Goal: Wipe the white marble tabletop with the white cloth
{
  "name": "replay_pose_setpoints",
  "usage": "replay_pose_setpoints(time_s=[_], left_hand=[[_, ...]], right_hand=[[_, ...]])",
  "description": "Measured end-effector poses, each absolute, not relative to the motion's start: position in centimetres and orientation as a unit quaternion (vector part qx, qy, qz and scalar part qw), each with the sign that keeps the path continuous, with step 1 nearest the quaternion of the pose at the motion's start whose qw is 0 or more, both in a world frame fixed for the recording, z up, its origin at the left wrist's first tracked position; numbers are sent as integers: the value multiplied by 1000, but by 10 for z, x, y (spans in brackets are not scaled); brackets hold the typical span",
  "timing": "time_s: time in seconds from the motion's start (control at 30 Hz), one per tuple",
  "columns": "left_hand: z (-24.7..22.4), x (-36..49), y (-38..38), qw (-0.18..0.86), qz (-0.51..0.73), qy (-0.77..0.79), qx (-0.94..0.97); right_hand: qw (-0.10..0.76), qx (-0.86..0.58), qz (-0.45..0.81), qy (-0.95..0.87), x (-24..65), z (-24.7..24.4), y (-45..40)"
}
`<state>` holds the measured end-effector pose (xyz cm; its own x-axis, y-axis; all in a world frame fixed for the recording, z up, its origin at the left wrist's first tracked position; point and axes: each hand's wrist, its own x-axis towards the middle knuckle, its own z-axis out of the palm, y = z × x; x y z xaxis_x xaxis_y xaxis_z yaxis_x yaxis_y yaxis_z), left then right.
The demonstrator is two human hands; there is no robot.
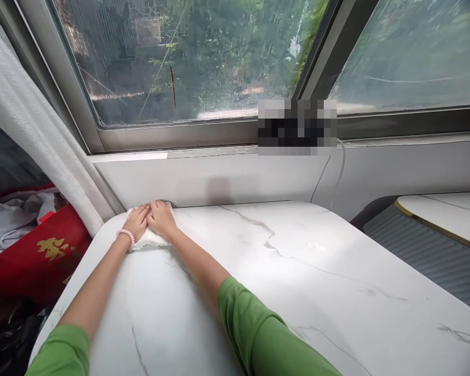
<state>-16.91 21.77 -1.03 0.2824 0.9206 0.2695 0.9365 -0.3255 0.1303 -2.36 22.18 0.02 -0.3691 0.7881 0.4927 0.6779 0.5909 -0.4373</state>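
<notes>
A white cloth [151,241] lies bunched at the far left corner of the white marble-patterned table [297,292]. Pressed down on it is my left hand [138,220], with a pink coiled band [127,237] around the wrist; its fingers are together and point toward the other hand. My right hand [161,216] touches the left one, its fingers closed over the cloth's far part. Both fingertips are partly hidden, so how tightly each grips cannot be made out.
Behind the table are a low white wall [172,177] and a metal-framed window [180,137]. At left hang a pale curtain [43,125] and a red bag [35,256] with fabric inside. A thin cable [342,167] runs down the wall. Another tabletop [450,209] with grey ribbed material [423,250] stands right.
</notes>
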Motion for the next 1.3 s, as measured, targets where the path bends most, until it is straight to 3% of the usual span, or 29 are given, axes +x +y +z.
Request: replay_pose_setpoints(time_s=[0.2,0.43,0.67,0.9,1.17,1.3], left_hand=[[-10,-164,215,70,-90,-606,-788],[-4,-154,173,85,-42,-630,-771],[-10,-162,88,103,-60,-604,-788],[-21,-203,-14,134,-107,-557,-812],[-11,-245,-69,80,-117,-635,-760],[-8,-252,-64,43,-127,-691,-711]], right_hand=[[323,-509,46,-797,-28,-1,221],[323,-479,64,-814,-23,-1,195],[342,-458,107,-814,-21,0,118],[283,-366,125,-878,-27,-1,21],[216,-359,176,-891,-69,11,-29],[246,-336,171,-893,-85,10,-20]])
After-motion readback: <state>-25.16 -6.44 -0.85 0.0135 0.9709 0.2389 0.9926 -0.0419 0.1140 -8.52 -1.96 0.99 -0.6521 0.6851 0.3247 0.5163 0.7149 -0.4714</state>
